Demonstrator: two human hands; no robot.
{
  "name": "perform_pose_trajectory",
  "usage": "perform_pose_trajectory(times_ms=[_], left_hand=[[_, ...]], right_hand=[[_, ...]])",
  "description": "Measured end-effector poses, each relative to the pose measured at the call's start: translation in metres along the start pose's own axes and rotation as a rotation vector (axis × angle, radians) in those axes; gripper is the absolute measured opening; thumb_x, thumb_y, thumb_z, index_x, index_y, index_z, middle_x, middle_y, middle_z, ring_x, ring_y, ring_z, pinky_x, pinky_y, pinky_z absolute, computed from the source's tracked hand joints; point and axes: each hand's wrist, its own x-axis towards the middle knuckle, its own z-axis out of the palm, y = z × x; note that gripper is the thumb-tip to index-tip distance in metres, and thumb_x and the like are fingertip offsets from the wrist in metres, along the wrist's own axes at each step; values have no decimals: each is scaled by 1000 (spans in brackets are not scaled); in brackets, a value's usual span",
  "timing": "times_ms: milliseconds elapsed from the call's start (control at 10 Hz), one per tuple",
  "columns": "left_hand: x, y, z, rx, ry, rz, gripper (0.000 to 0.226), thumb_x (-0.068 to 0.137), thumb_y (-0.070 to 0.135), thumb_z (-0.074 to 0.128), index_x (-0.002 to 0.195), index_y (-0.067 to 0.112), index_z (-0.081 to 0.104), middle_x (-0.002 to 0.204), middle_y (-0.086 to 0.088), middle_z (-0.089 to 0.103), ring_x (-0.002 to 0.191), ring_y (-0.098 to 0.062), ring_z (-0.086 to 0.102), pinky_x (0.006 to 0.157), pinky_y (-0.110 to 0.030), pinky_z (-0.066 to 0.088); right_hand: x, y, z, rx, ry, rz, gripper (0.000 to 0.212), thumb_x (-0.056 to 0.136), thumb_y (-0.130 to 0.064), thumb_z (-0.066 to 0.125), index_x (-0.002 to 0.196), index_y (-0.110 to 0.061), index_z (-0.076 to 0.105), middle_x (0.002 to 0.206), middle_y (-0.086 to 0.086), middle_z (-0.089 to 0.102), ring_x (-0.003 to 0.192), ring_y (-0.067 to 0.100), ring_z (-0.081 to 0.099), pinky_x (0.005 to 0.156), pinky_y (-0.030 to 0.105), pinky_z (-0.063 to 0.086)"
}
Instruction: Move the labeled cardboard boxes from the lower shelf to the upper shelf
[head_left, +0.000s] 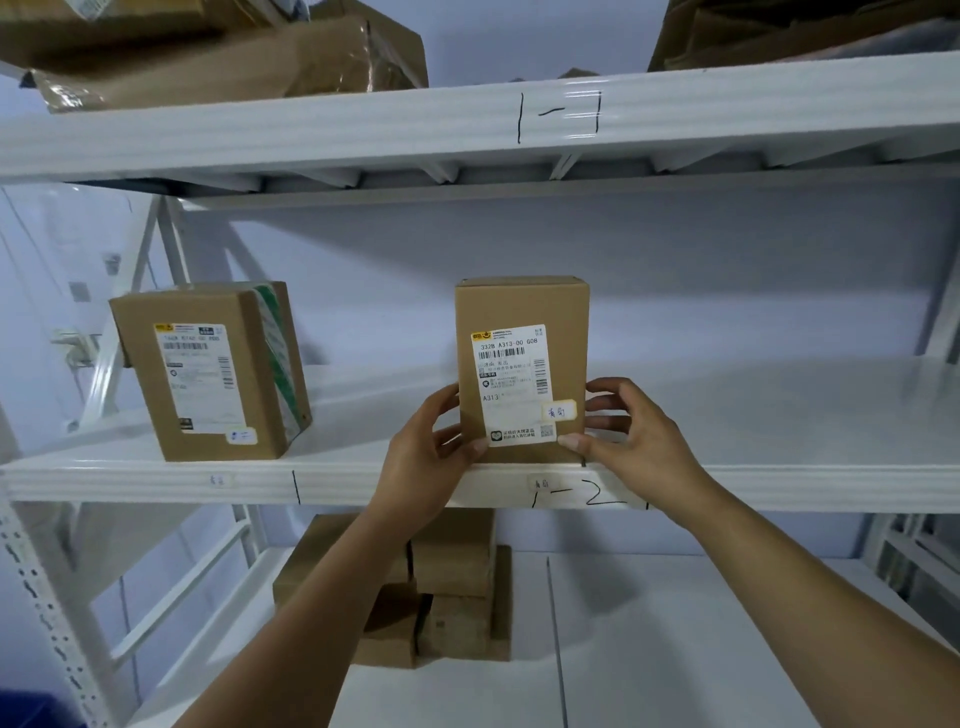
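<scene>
A tall cardboard box (521, 312) with a white shipping label stands upright at the front edge of the middle shelf (156, 480), marked "1-2". My left hand (426, 452) grips its lower left side and my right hand (618, 431) grips its lower right side, thumbs on the front face. A second labeled box (208, 369) stands on the same shelf to the left, apart from my hands. Several plain cardboard boxes (452, 587) are stacked on the lower shelf (675, 649), partly hidden behind my left forearm.
The top shelf (363, 130), marked "1-1", carries taped cardboard packages (218, 57) at the left and more (805, 31) at the right. White rack uprights (47, 597) stand at the left. The middle shelf stretches bare right of the held box.
</scene>
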Motion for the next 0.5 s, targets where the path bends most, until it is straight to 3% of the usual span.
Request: perform_pose_trajectory(times_ms=[100,200,300,400,500], left_hand=[[2,-2,-1,36,-12,-2,68,95,18,76,153,34,46,144,18,60,131,-19,66,104,-39,58],[2,-4,-3,30,-19,-16,68,93,22,78,153,36,46,144,19,58,132,-23,65,107,-46,57],[3,-4,-7,1,-35,-56,80,89,28,82,158,34,41,157,6,54,138,-28,60,111,-51,53],[2,-5,-17,-128,-43,-127,92,87,29,85,162,32,33,162,0,46,145,-29,52,112,-45,49],[-9,-1,-34,-126,63,-127,84,88,30,83,159,30,38,156,-1,51,139,-25,55,99,-31,52]], right_hand=[[0,-1,-1,-17,-7,37,69,77,-36,93,136,-30,59,125,-6,75,117,13,72,88,16,59],[-2,-2,-1,-31,3,50,72,75,-39,94,137,-31,59,126,-5,76,119,16,72,108,40,57],[-8,-9,-2,-38,13,77,80,73,-40,95,142,-31,55,130,-3,72,121,19,72,108,40,56],[-21,-9,-6,72,76,118,84,70,-41,97,143,-34,54,135,-2,66,122,22,72,111,50,56],[-36,-9,-14,144,229,109,73,74,-32,95,138,-31,59,136,3,66,119,24,72,108,49,57]])
